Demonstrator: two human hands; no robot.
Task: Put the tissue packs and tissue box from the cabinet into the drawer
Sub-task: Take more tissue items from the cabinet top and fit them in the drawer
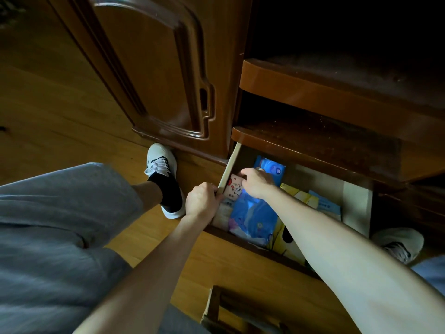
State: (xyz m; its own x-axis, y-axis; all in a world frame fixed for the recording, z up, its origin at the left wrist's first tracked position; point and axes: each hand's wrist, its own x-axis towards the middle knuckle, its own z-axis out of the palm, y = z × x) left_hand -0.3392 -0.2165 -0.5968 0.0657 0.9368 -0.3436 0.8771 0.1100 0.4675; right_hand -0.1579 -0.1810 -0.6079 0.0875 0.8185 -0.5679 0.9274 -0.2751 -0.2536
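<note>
The open drawer [230, 165] at the foot of the cabinet holds several tissue packs. A blue pack [252, 213] lies in the middle, another blue pack [273, 166] sits at the back, and yellow packs [301, 196] lie to the right. My right hand [257, 182] reaches into the drawer and pinches a small pink tissue pack [233, 188] with red dots, standing against the left wall. My left hand [202, 200] grips the top edge of the drawer's left side. A yellow tissue box [286, 242] with a black shape shows at the drawer's front, partly under my right forearm.
A closed cabinet door [154, 73] stands to the left of two dark open shelves [325, 92]. My left foot in a white shoe [163, 174] rests beside the drawer and another shoe [399, 244] is at the right. A wooden stool corner [216, 307] is near me.
</note>
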